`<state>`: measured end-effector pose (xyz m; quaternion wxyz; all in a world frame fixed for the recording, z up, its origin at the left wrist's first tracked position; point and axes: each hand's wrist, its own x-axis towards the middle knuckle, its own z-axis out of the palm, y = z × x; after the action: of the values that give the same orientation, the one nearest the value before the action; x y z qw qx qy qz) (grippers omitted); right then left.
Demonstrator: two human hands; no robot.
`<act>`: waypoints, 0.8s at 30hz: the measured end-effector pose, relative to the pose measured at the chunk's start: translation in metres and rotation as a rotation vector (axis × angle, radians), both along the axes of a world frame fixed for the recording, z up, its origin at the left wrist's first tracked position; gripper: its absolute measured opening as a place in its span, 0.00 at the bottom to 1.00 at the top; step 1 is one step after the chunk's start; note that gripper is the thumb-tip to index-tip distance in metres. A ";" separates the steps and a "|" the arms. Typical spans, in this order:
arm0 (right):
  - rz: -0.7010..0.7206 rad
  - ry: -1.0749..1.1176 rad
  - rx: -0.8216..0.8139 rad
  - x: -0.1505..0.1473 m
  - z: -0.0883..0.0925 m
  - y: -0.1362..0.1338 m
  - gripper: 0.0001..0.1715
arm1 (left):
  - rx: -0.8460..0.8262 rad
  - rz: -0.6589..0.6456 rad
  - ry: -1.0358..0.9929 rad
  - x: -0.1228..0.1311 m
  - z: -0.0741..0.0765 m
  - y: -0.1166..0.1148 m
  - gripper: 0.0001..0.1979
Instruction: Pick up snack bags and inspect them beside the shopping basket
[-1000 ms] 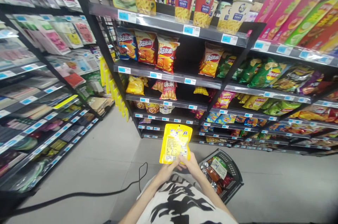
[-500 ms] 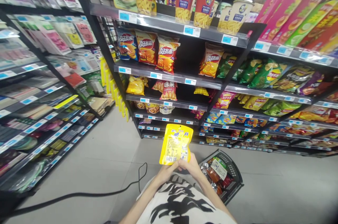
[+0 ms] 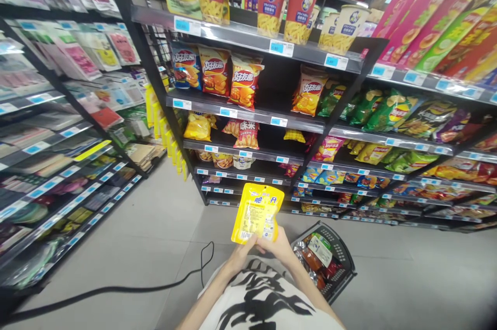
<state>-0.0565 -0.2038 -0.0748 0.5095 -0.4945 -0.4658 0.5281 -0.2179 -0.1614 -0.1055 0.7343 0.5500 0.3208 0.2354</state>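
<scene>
A yellow snack bag [image 3: 256, 213] with printed text on its face is held up in front of my body, tilted slightly. My left hand [image 3: 244, 253] grips its lower edge, thumb on the printed side. Beside it my right hand [image 3: 278, 245] is closed on the bag's lower right corner. The fingers behind the bag are hidden. Down to the right, a dark shopping basket [image 3: 344, 249] stands on the floor with several packaged goods in it, apart from both hands.
Ahead is a black snack shelf [image 3: 248, 112] with chip bags [image 3: 245, 81] and snack cups [image 3: 269, 6]. Upright chip canisters [image 3: 421, 19] stand at the upper right. Another shelf of packets [image 3: 73, 55] runs along the left. A black cable [image 3: 128, 288] crosses the grey floor [image 3: 155, 237].
The snack bag has shifted and tilted very slightly in both hands, its lower edge moving a little left. The hands keep their hold. The basket and shelves appear marginally further left.
</scene>
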 end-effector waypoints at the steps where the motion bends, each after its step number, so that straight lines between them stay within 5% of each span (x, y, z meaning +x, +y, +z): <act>1: 0.017 0.016 0.000 0.000 0.002 0.000 0.23 | 0.015 -0.012 0.001 -0.001 0.003 0.000 0.37; 24: 0.005 0.145 -0.006 -0.009 0.012 0.000 0.23 | 0.067 -0.033 -0.009 0.002 0.021 -0.001 0.34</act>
<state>-0.0650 -0.2037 -0.0629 0.5391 -0.4552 -0.4272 0.5654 -0.2164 -0.1623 -0.0843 0.7207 0.5783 0.3005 0.2363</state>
